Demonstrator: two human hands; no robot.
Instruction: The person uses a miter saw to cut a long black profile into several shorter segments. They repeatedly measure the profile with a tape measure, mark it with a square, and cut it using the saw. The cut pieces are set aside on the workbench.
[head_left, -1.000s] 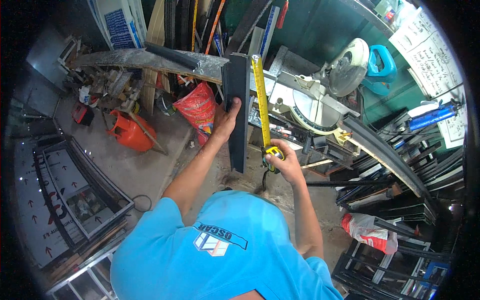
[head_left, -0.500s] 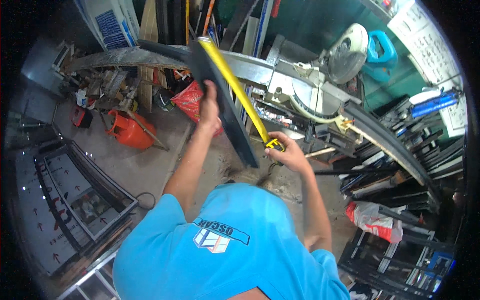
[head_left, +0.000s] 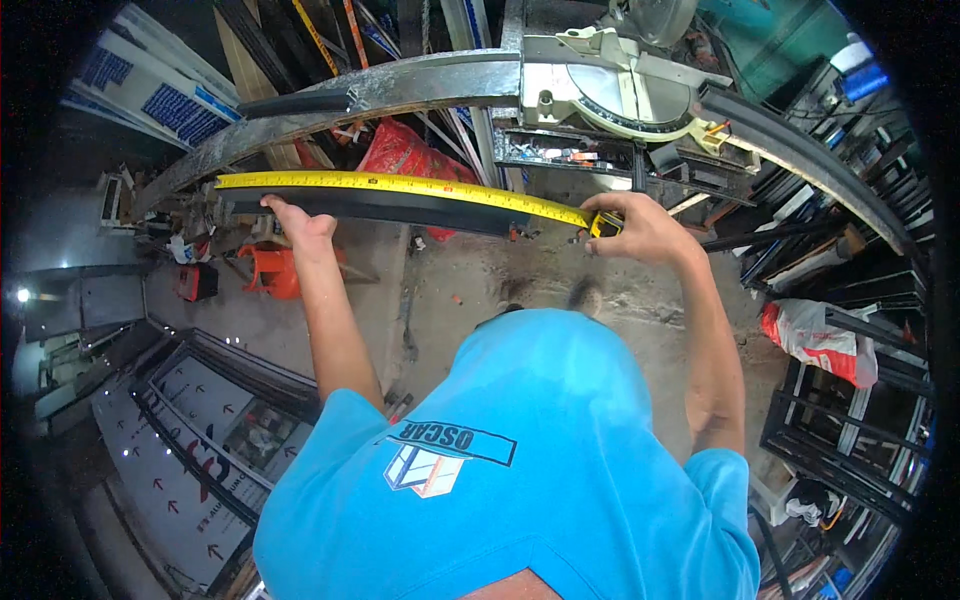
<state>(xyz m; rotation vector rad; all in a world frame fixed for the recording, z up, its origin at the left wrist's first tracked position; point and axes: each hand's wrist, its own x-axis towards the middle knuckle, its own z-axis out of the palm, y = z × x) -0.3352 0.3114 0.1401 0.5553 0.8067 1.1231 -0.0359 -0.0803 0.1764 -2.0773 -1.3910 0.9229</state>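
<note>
Yellow steel ribbon stretched along a dark metal bar

Thin and glossy, the tape blade [head_left: 400, 184] runs lengthwise along the upper edge of a slim, straight dark bar [head_left: 400, 208], which is smooth, matt and angular. Both are held out in front of the body, above the floor, roughly level across the view. The blade's free end lies by the bar's left end; on the right, the blade passes beyond the bar to its compact yellow-and-black case [head_left: 606, 226]. The right hand [head_left: 645, 230] has its fingers clamped around that case. The left hand [head_left: 303, 228] grips the bar near its left end, thumb against it, the other fingers mostly hidden beneath.

Below spreads a concrete floor [head_left: 560, 265], grey-brown, rough and stained. Beyond the bar, a crumpled red sack [head_left: 412, 150] sits under a long workbench [head_left: 430, 82] with a scuffed, worn top, bent into an arc by the lens. A pale mitre saw [head_left: 630, 90] with a rounded base stands at the bench. An orange gas cylinder [head_left: 272, 272] rests on the floor past the left forearm. To the right lie stacked dark profiles [head_left: 830, 215] and a wrinkled white-and-red plastic bag [head_left: 825, 342]; at lower left, a flat sheet printed with arrows [head_left: 165, 490].
</note>
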